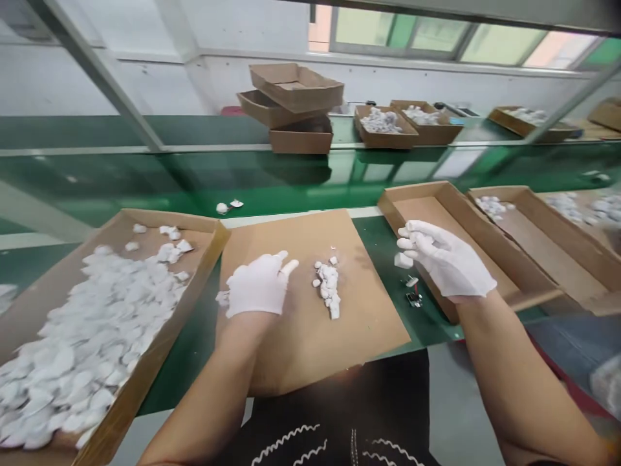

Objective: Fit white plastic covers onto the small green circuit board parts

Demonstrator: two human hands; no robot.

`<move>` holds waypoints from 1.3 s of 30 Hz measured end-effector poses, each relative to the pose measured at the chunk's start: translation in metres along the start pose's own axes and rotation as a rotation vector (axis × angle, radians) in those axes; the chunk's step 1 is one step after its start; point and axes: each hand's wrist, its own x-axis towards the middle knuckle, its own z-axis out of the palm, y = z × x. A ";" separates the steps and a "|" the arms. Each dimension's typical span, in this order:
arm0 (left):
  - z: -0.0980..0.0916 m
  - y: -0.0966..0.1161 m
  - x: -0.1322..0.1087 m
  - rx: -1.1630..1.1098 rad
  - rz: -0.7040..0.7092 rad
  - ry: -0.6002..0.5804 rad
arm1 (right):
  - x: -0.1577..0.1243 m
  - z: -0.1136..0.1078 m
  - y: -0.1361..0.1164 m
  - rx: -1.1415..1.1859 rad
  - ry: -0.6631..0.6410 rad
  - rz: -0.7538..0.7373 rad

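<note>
My left hand [257, 283], in a white glove, is over the left part of a flat cardboard sheet [276, 349]. Its fingers are curled, with thumb and forefinger pointing right. A white bit [222, 298] shows at its outer side; what the fingers hold is hidden. A small heap of white pieces [328, 285] lies on the sheet, right of this hand. My right hand [444, 255], also gloved, is raised by the near-left wall of an open cardboard tray [466, 226]. Its fingertips are pinched around what looks like a small white piece [418, 238].
A large cardboard tray [194, 285] full of white pieces stands at left. On the green table, a white block [403, 260] and a small circuit board [414, 298] lie beside the right tray. More trays [538, 259] stand further right; stacked boxes [295, 90] are behind.
</note>
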 end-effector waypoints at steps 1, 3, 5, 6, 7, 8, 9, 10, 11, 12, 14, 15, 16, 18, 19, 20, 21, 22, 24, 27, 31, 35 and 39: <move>-0.004 -0.004 0.001 0.059 -0.010 -0.064 | -0.012 -0.010 -0.001 -0.042 0.024 -0.001; -0.009 -0.009 0.003 0.152 -0.025 -0.164 | -0.034 -0.025 0.005 -0.156 0.052 0.020; -0.010 -0.012 0.003 0.207 -0.044 -0.194 | -0.053 -0.034 0.021 -0.376 0.069 0.066; -0.010 -0.012 0.003 0.209 -0.051 -0.186 | -0.061 -0.037 0.031 -0.521 0.084 0.092; -0.010 -0.011 0.003 0.194 -0.047 -0.168 | -0.067 -0.038 0.041 -0.685 0.111 0.116; -0.010 -0.010 0.003 0.167 -0.039 -0.146 | -0.072 -0.038 0.050 -0.839 0.146 0.129; -0.010 -0.008 0.002 0.131 -0.033 -0.122 | -0.076 -0.037 0.058 -0.960 0.175 0.140; -0.010 -0.006 0.001 0.095 -0.027 -0.092 | -0.079 -0.036 0.065 -1.040 0.199 0.148; -0.010 -0.003 0.001 0.063 -0.023 -0.058 | -0.081 -0.034 0.070 -1.077 0.210 0.159; -0.010 -0.001 0.000 0.038 -0.020 -0.022 | -0.081 -0.031 0.075 -1.082 0.211 0.176; -0.008 0.004 -0.002 0.002 0.012 0.036 | -0.079 -0.028 0.080 -1.065 0.217 0.196; -0.007 0.006 -0.002 -0.013 0.055 0.053 | -0.077 -0.026 0.081 -1.055 0.224 0.196; -0.005 0.008 -0.003 -0.037 0.109 0.069 | -0.075 -0.026 0.082 -1.039 0.230 0.191; -0.003 0.011 -0.005 -0.129 0.204 0.084 | -0.071 -0.025 0.081 -0.987 0.227 0.168; -0.002 0.013 -0.008 -0.204 0.227 0.084 | -0.070 -0.025 0.080 -0.951 0.221 0.155; -0.002 0.014 -0.011 -0.300 0.239 0.074 | -0.069 -0.024 0.078 -0.912 0.213 0.140; -0.001 0.016 -0.014 -0.413 0.243 0.050 | -0.069 -0.021 0.075 -0.874 0.205 0.123; -0.001 0.019 -0.018 -0.538 0.252 0.006 | -0.070 -0.016 0.071 -0.840 0.194 0.105; 0.001 0.025 -0.027 -0.817 0.284 -0.134 | -0.071 0.002 0.059 -0.762 0.151 0.042; 0.009 0.035 -0.037 -1.233 0.345 -0.441 | -0.072 0.044 0.039 -0.670 0.072 -0.182; 0.020 0.043 -0.035 -1.521 0.233 -0.588 | -0.065 0.095 0.022 -0.661 -0.047 -0.459; 0.019 0.039 -0.024 -1.563 0.098 -0.466 | -0.048 0.103 0.013 -0.520 -0.163 -0.296; 0.013 0.031 -0.012 -1.571 0.036 -0.409 | -0.015 0.091 0.009 -0.279 -0.245 -0.185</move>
